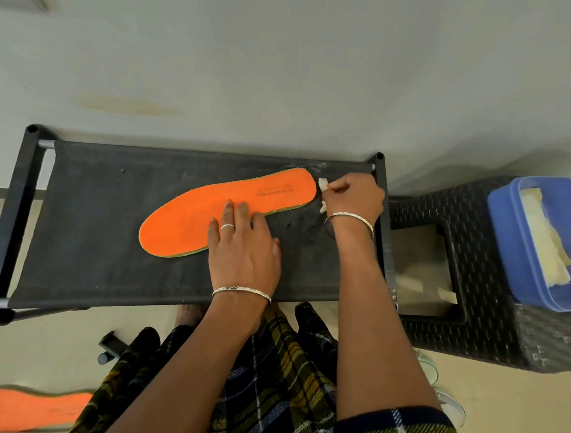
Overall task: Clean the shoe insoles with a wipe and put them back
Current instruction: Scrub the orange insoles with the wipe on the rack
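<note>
An orange insole (192,215) lies flat on the black fabric shelf (90,240), heel end to the right. My left hand (243,250) presses straight fingers on the insole's middle. My right hand (353,196) holds a crumpled white wipe (323,184) just off the heel end, over the shelf's right side. A second orange insole (24,409) lies on the floor at the lower left.
A dark woven stool (470,290) stands right of the shelf, carrying a blue tub (505,245) with pale wipes inside. Light-coloured shoes (446,397) sit on the floor by my right arm. A wall runs behind the shelf.
</note>
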`<act>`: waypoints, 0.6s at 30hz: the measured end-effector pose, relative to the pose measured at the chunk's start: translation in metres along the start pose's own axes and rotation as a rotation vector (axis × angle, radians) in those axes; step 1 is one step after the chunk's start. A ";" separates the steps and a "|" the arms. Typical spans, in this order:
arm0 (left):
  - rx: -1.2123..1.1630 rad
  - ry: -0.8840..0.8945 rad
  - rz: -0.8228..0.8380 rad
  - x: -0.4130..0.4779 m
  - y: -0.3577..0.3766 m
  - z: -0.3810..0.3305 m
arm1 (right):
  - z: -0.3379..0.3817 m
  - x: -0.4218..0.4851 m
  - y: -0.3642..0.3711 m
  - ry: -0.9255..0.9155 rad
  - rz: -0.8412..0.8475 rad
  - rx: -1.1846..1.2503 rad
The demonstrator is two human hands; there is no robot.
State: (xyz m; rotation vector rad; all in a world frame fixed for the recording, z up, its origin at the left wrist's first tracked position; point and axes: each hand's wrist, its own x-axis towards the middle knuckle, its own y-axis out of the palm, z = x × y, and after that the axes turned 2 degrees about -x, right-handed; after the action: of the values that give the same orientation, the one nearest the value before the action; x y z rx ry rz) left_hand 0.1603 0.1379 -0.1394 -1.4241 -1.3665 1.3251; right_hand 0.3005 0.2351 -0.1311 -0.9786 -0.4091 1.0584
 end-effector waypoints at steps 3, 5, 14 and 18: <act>0.010 0.010 -0.156 0.015 0.004 -0.001 | 0.007 0.001 -0.009 0.084 -0.101 0.246; 0.030 0.034 -0.227 0.024 0.009 -0.006 | 0.012 0.002 -0.010 0.129 -0.146 0.382; 0.171 0.200 -0.427 0.036 0.025 -0.008 | 0.014 0.007 -0.009 0.167 -0.118 0.587; 0.223 0.218 -0.460 0.033 0.018 -0.003 | 0.023 -0.004 -0.011 0.186 -0.071 0.711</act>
State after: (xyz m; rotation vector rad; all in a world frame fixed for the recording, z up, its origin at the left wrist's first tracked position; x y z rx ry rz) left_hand 0.1632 0.1679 -0.1624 -0.9945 -1.2589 0.9559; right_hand 0.2882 0.2406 -0.1092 -0.4135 0.0935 0.9351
